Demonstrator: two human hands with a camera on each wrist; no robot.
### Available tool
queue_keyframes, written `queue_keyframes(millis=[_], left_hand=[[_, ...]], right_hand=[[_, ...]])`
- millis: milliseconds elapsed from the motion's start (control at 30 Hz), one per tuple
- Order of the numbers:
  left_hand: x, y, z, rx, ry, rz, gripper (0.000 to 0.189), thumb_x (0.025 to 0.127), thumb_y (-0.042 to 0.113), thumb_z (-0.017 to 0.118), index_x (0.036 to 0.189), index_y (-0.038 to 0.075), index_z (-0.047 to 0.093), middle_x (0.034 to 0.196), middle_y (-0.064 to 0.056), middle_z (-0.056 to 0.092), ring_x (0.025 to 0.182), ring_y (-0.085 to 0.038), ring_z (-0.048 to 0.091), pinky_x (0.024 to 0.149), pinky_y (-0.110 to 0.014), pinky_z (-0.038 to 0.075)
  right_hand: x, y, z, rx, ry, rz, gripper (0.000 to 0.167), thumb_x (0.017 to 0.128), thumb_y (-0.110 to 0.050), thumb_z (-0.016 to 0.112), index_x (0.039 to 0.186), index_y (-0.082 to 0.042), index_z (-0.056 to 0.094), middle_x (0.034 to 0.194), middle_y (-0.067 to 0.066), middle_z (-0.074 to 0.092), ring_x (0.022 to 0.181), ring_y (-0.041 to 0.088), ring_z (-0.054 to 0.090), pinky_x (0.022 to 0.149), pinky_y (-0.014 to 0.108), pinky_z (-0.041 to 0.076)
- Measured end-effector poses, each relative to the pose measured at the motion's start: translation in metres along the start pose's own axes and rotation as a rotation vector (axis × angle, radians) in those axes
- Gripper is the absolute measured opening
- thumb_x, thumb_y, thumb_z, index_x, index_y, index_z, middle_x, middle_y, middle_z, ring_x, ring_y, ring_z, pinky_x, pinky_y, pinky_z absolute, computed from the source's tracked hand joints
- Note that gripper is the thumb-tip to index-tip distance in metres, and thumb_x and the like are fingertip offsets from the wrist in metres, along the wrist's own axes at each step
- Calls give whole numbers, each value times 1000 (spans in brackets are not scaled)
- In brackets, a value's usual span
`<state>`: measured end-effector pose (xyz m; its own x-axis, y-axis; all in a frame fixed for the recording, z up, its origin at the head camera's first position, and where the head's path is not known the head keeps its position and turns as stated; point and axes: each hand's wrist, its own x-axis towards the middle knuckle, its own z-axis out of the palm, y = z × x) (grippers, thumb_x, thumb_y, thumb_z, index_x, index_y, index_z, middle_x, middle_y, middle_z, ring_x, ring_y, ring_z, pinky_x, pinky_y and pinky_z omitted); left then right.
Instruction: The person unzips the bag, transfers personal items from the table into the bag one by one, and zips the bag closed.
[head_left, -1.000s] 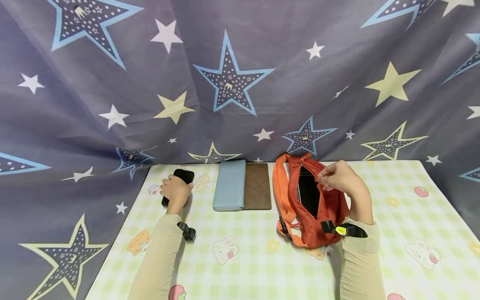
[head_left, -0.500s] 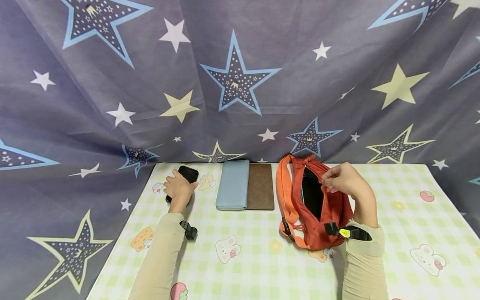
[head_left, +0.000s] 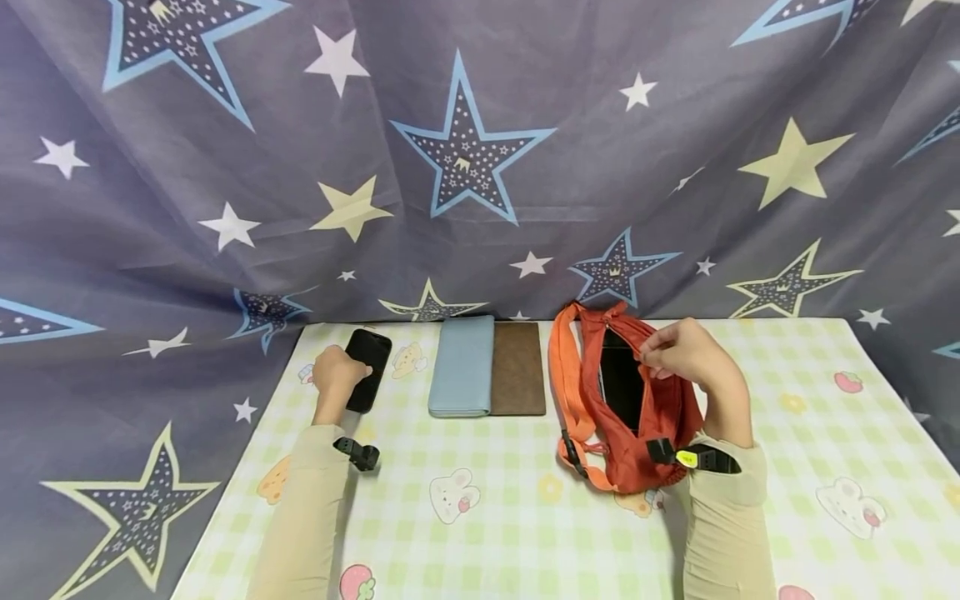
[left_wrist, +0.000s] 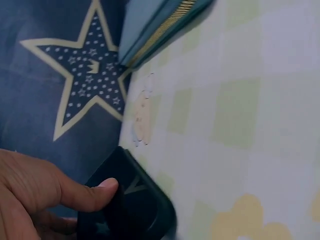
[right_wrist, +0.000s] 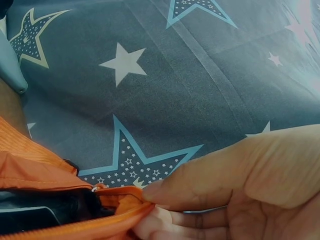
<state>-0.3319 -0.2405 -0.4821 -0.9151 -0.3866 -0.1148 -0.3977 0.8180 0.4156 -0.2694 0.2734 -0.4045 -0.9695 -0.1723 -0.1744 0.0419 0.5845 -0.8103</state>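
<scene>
My left hand (head_left: pixel 338 374) grips a black smartphone (head_left: pixel 370 371) by its left edge, at the left of the table. In the left wrist view the thumb lies on the phone's dark glossy face (left_wrist: pixel 145 210), and the other fingers are partly hidden behind it. On the right, an orange-red waist bag (head_left: pixel 626 454) lies with its zip open. My right hand (head_left: pixel 692 358) pinches the right edge of that opening, thumb against fingers, as the right wrist view shows. Inside the bag sits a dark flat object (head_left: pixel 621 383), mostly hidden by the fabric.
A light blue zip wallet (head_left: pixel 461 367) and a brown flat wallet or notebook (head_left: pixel 517 369) lie side by side between the hands. The bag's orange strap (head_left: pixel 567 375) and black buckle run along its left side. A star-patterned curtain (head_left: pixel 480 167) hangs behind the checked tablecloth (head_left: pixel 510 500).
My left hand has gone from lying across the phone to holding its left edge, so more of the phone's face shows. The right hand keeps its pinch on the bag.
</scene>
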Motion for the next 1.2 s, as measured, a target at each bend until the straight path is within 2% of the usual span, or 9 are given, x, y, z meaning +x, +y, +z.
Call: queue_keyframes(millis=[200, 367, 500, 600, 700, 833, 967, 1100, 1200], left_hand=[[-1, -17, -14, -14, -76, -35, 54, 93, 26, 67, 135, -3, 52, 133, -31, 60, 114, -51, 60, 89, -59, 53], [-4, -28, -27, -39, -146, 29, 56, 94, 22, 58, 143, -2, 47, 135, -32, 58, 112, -52, 59, 92, -60, 49], [-5, -32, -38, -166, -278, 88, 60, 98, 16, 57, 151, -3, 36, 147, -36, 44, 121, -54, 53, 91, -62, 51], [-3, -34, -44, -306, -375, 80, 61, 99, 11, 58, 153, -2, 32, 147, -34, 37, 113, -45, 54, 82, -51, 54], [1, -36, -45, -408, -441, 72, 63, 99, 7, 58, 154, -2, 28, 134, -28, 48, 94, -28, 61, 73, -37, 53], [8, -42, -42, -516, -505, 48, 66, 101, 6, 58, 157, -2, 25, 101, -8, 67, 74, -13, 66, 70, -31, 57], [12, -49, -37, -593, -558, 10, 70, 102, 9, 58, 160, -2, 20, 75, 10, 62, 64, -5, 56, 64, -24, 50], [11, -54, -32, -640, -605, -5, 74, 104, 10, 56, 161, -3, 11, 73, 12, 49, 58, -4, 40, 59, -21, 38], [11, -53, -28, -682, -630, -1, 77, 105, 11, 56, 162, -3, 6, 84, 12, 49, 58, -4, 36, 56, -19, 34]], right_hand=[[8, -8, 3, 0, -5, -1, 23, 92, 0, 64, 106, 17, 69, 81, 12, 75, 66, 12, 68, 66, 33, 62], [12, -12, 4, -3, -8, -2, 22, 91, 1, 63, 105, 17, 69, 80, 12, 75, 65, 12, 68, 66, 32, 62], [11, -10, 4, 5, -7, 5, 22, 92, 1, 63, 105, 18, 68, 80, 11, 75, 65, 12, 68, 66, 32, 62], [10, -9, 3, 7, -7, 8, 22, 92, 1, 64, 106, 17, 68, 81, 12, 75, 66, 12, 68, 66, 33, 62], [9, -7, 1, 5, -7, 13, 23, 92, 0, 64, 106, 17, 68, 82, 13, 75, 66, 13, 69, 67, 34, 62], [8, -5, 0, 3, -7, 20, 23, 92, 0, 64, 107, 17, 68, 83, 14, 76, 67, 14, 69, 67, 34, 62], [6, -3, -1, 2, -7, 22, 23, 93, -1, 64, 107, 17, 68, 82, 14, 75, 67, 14, 69, 67, 34, 62], [4, -1, -2, 10, -9, 30, 24, 93, -1, 64, 107, 17, 68, 82, 13, 75, 67, 13, 69, 66, 34, 62], [3, 1, -3, 15, -7, 35, 24, 93, -1, 64, 107, 17, 68, 82, 13, 75, 67, 12, 68, 66, 33, 62]])
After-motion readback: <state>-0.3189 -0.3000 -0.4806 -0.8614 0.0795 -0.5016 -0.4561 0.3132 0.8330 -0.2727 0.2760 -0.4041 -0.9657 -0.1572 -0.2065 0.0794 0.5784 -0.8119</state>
